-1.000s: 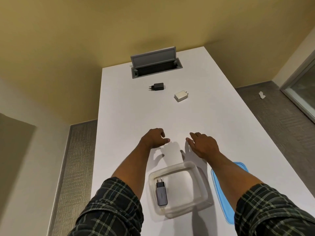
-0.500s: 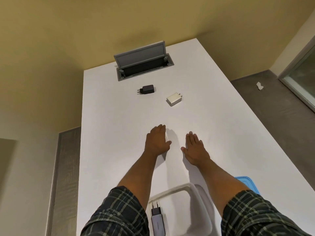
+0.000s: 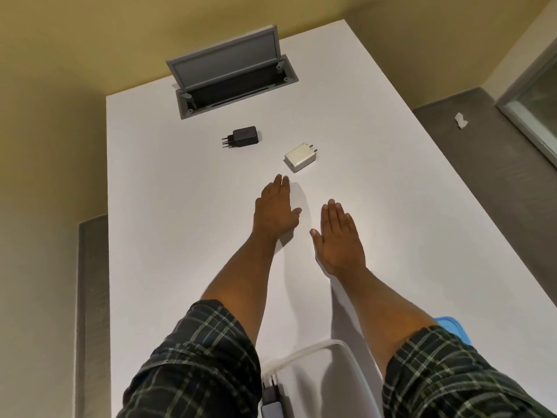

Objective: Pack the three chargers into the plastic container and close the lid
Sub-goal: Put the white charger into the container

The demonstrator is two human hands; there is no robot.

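Note:
A black charger (image 3: 243, 136) lies on the white table, prongs to the left. To its right and nearer lies a white charger (image 3: 300, 157). My left hand (image 3: 275, 209) is stretched flat over the table, fingertips just short of the white charger, holding nothing. My right hand (image 3: 339, 239) is also flat and empty, nearer to me. The clear plastic container (image 3: 325, 354) sits at the bottom edge with a grey charger (image 3: 271, 401) inside, partly cut off. A corner of the blue lid (image 3: 452, 325) shows by my right sleeve.
An open grey cable hatch (image 3: 229, 70) is set into the white table (image 3: 168, 224) at the far end, its flap raised. The table's left and right edges drop to grey floor. A small white scrap (image 3: 461, 120) lies on the floor at right.
Both hands have reached farther along the table toward the two chargers, the left leading. The view has tilted so the container has slid to the bottom edge.

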